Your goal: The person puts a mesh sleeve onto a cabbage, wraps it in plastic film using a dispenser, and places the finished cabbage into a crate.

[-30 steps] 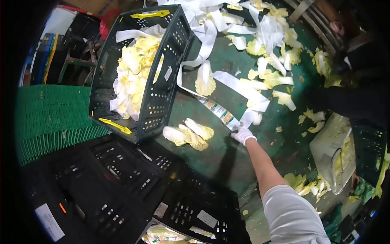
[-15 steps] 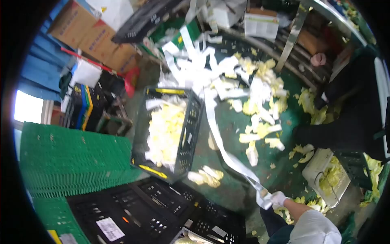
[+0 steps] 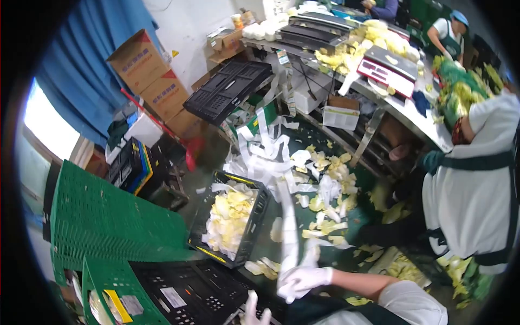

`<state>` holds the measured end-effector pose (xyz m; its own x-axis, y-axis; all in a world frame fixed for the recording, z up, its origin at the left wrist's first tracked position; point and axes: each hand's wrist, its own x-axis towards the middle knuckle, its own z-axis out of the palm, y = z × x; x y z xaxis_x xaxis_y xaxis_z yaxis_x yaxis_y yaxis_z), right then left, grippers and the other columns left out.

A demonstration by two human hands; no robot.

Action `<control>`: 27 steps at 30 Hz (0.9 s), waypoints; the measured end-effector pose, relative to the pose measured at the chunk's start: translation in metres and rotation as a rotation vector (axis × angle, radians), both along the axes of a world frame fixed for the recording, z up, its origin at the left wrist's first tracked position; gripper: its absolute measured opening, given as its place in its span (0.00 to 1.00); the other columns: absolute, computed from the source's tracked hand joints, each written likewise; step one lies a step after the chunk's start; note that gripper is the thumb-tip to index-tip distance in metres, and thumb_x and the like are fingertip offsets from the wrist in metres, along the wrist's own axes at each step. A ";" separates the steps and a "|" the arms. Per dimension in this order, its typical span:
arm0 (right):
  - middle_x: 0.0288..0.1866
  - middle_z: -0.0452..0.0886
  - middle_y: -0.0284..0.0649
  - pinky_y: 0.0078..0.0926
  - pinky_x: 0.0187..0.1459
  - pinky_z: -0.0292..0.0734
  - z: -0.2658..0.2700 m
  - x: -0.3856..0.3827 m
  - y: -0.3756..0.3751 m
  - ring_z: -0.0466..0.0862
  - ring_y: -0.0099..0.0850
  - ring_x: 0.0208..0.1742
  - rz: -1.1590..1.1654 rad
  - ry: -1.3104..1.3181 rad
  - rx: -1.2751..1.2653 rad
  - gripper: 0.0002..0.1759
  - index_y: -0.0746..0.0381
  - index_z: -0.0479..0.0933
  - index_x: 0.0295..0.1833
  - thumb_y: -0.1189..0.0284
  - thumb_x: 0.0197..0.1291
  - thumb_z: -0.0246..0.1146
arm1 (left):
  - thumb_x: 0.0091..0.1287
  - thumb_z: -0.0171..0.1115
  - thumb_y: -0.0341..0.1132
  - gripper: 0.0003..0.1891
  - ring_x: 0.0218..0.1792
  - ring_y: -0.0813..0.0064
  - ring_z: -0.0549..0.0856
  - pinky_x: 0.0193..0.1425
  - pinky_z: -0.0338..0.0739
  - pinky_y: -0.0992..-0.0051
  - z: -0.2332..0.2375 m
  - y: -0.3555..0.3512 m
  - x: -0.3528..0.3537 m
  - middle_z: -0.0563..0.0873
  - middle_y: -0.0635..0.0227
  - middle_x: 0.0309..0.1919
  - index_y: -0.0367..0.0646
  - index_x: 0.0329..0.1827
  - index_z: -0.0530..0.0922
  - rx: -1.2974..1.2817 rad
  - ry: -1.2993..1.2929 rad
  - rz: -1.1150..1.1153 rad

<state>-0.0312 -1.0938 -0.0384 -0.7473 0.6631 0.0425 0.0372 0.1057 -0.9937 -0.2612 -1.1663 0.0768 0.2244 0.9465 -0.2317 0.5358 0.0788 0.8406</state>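
My right hand (image 3: pixel 304 281), in a white glove, is closed on a long white strip (image 3: pixel 289 227) that runs up to a tangled heap of white strips (image 3: pixel 265 160) on the floor. My left hand (image 3: pixel 254 311), also gloved, shows at the bottom edge with its fingers apart, holding nothing, above black crates (image 3: pixel 189 287). Beyond the hands, a black crate with yellow handles (image 3: pixel 261 216) holds pale yellow leaves (image 3: pixel 230 216).
Green stacked crates (image 3: pixel 114 216) stand at left, cardboard boxes (image 3: pixel 138 62) behind. Loose leaves (image 3: pixel 330 189) litter the green floor. A metal table (image 3: pixel 379 103) carries cabbage and a scale (image 3: pixel 387 70). A co-worker in an apron (image 3: pixel 466 184) stands at right; other people are farther back.
The view has tilted up, showing the table and co-workers. My right hand has moved left and nearer with the strip, and my left hand has come into view.
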 end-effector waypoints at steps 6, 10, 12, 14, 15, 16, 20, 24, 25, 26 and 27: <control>0.31 0.76 0.32 0.19 0.40 0.69 0.108 -0.002 0.112 0.72 0.18 0.37 0.163 0.275 -0.385 0.09 0.66 0.75 0.37 0.73 0.51 0.56 | 0.55 0.63 0.24 0.14 0.39 0.76 0.77 0.47 0.72 0.75 0.035 0.138 0.008 0.79 0.68 0.35 0.37 0.45 0.77 -0.158 -0.465 -0.139; 0.35 0.76 0.31 0.20 0.44 0.69 0.115 0.031 0.203 0.73 0.19 0.39 0.025 0.205 -0.449 0.10 0.65 0.75 0.41 0.72 0.53 0.58 | 0.51 0.64 0.25 0.11 0.33 0.78 0.77 0.38 0.71 0.79 0.031 0.244 0.023 0.78 0.69 0.30 0.38 0.38 0.77 -0.066 -0.428 -0.329; 0.40 0.76 0.33 0.20 0.45 0.70 0.124 0.045 0.241 0.74 0.19 0.41 -0.069 0.200 -0.411 0.14 0.66 0.74 0.46 0.74 0.54 0.60 | 0.54 0.63 0.24 0.07 0.35 0.77 0.79 0.42 0.73 0.78 0.010 0.290 0.033 0.80 0.67 0.32 0.37 0.36 0.78 -0.151 -0.482 -0.297; 0.44 0.76 0.35 0.22 0.48 0.70 0.149 0.057 0.274 0.75 0.21 0.43 -0.554 0.022 -0.043 0.18 0.65 0.72 0.51 0.75 0.54 0.61 | 0.55 0.62 0.23 0.05 0.34 0.76 0.79 0.41 0.73 0.77 0.034 0.340 0.065 0.81 0.66 0.31 0.37 0.34 0.77 -0.273 -0.595 -0.093; 0.47 0.75 0.36 0.23 0.50 0.70 0.166 0.068 0.289 0.75 0.23 0.47 -0.727 0.061 -0.172 0.21 0.64 0.70 0.54 0.74 0.53 0.61 | 0.55 0.61 0.23 0.04 0.33 0.75 0.79 0.40 0.73 0.76 0.047 0.366 0.084 0.81 0.65 0.30 0.37 0.33 0.77 -0.187 -0.500 -0.001; 0.51 0.74 0.38 0.25 0.53 0.70 0.179 0.082 0.302 0.74 0.25 0.52 -0.895 0.102 -0.302 0.24 0.64 0.68 0.57 0.74 0.53 0.62 | 0.56 0.61 0.23 0.03 0.32 0.74 0.80 0.39 0.73 0.76 0.056 0.391 0.102 0.81 0.65 0.29 0.37 0.32 0.76 -0.094 -0.406 0.089; 0.58 0.70 0.40 0.27 0.55 0.68 0.208 0.119 0.347 0.70 0.29 0.59 -0.959 -0.125 0.323 0.36 0.63 0.66 0.60 0.73 0.43 0.72 | 0.55 0.62 0.23 0.04 0.31 0.79 0.76 0.38 0.70 0.79 0.067 0.476 0.164 0.78 0.68 0.27 0.36 0.33 0.76 0.376 -0.296 -0.070; 0.34 0.79 0.36 0.18 0.36 0.70 0.167 0.154 0.421 0.75 0.21 0.34 -0.889 -0.016 -0.056 0.15 0.64 0.78 0.45 0.72 0.50 0.67 | 0.55 0.61 0.22 0.06 0.36 0.76 0.78 0.41 0.71 0.77 0.065 0.549 0.214 0.79 0.65 0.34 0.37 0.35 0.76 0.410 -0.293 -0.152; 0.29 0.79 0.36 0.19 0.31 0.68 0.158 0.167 0.444 0.74 0.20 0.29 -0.902 0.010 -0.051 0.12 0.64 0.79 0.42 0.71 0.52 0.66 | 0.55 0.61 0.22 0.06 0.38 0.75 0.79 0.43 0.72 0.77 0.064 0.567 0.229 0.80 0.64 0.36 0.36 0.36 0.77 0.479 -0.283 -0.137; 0.25 0.78 0.37 0.19 0.27 0.66 0.149 0.181 0.469 0.72 0.20 0.25 -0.910 0.040 -0.048 0.11 0.64 0.80 0.40 0.70 0.53 0.65 | 0.55 0.60 0.21 0.07 0.40 0.75 0.79 0.44 0.72 0.76 0.066 0.587 0.248 0.80 0.63 0.39 0.35 0.37 0.77 0.433 -0.372 -0.079; 0.23 0.77 0.34 0.17 0.25 0.63 0.143 0.194 0.496 0.71 0.16 0.25 -0.858 0.092 -0.118 0.10 0.65 0.80 0.40 0.70 0.56 0.63 | 0.55 0.60 0.21 0.08 0.42 0.74 0.79 0.46 0.73 0.76 0.072 0.609 0.272 0.79 0.62 0.41 0.35 0.39 0.77 0.392 -0.458 -0.015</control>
